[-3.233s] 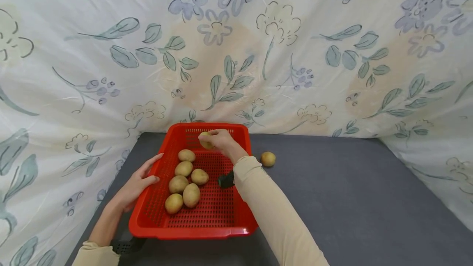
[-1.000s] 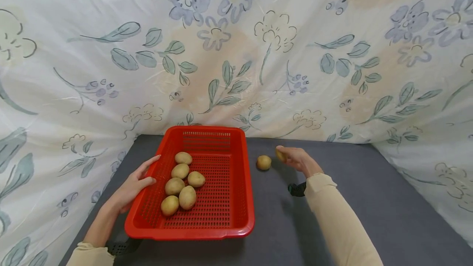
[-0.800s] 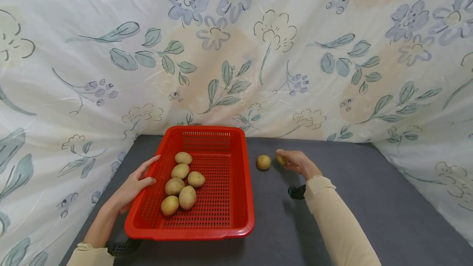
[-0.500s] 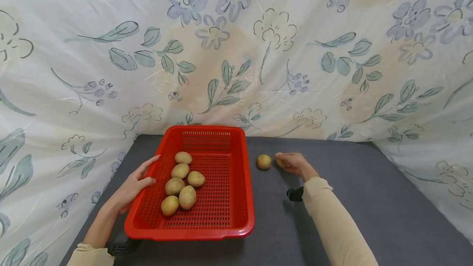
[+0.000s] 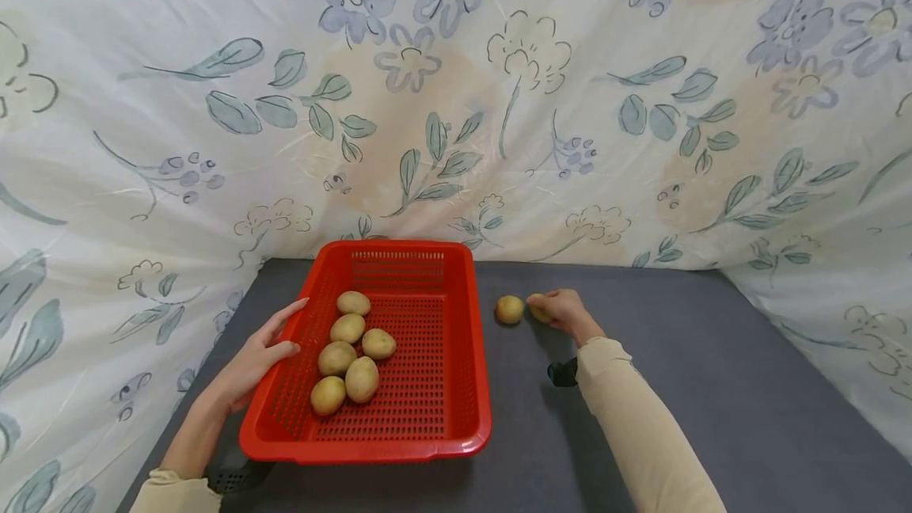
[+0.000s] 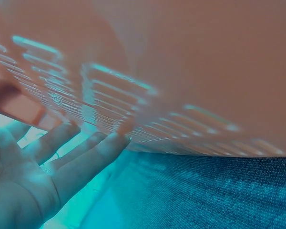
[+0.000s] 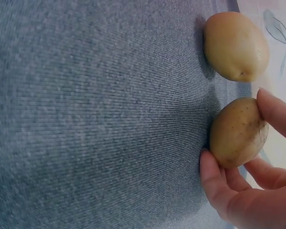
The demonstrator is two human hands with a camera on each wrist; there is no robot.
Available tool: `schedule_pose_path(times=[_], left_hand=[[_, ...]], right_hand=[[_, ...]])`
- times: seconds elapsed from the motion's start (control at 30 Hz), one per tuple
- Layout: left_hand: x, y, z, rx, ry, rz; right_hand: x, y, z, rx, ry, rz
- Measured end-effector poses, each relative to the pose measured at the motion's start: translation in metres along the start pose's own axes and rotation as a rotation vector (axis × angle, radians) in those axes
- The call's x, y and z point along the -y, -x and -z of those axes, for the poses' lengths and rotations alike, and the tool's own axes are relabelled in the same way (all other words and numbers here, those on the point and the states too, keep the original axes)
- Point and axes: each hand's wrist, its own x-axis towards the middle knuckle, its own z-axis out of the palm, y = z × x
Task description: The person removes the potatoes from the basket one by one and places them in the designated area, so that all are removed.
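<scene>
My right hand [image 5: 563,311] pinches a potato [image 7: 238,132] down on the desk [image 5: 684,355], just right of another potato [image 5: 509,309]. My left hand [image 5: 252,359], fingers straight, rests against the basket [image 5: 456,386].

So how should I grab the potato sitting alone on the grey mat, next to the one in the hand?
Pinch the loose potato across its narrow middle, coming from above. It lies on its side on the mat, so the rounded flanks are free. The right hand holds another potato beside it.
</scene>
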Motion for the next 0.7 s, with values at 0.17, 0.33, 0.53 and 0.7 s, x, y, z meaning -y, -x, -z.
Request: schedule_pose_path(times=[0.17, 0.33, 0.53, 0.7], left_hand=[[-0.0004, -0.0005, 0.0001, 0.002, 0.004, -0.012], [0.0003, -0.0003, 0.0004, 0.003, 0.007, -0.012], [0.0010, 0.0000, 0.0003, 0.001, 0.002, -0.007], [0.0015, -0.0007, 0.0000, 0.004, 0.006, -0.006]], right_hand=[[0.0005, -0.0032, -0.0006, -0.015, 0.036, -0.011], [0.0015, -0.0030, -0.0015, -0.021, 0.061, -0.008], [0.0008, 0.0003, -0.0014, 0.014, 0.004, 0.001], [-0.0020, 0.0003, 0.0001, 0.055, -0.078, -0.011]])
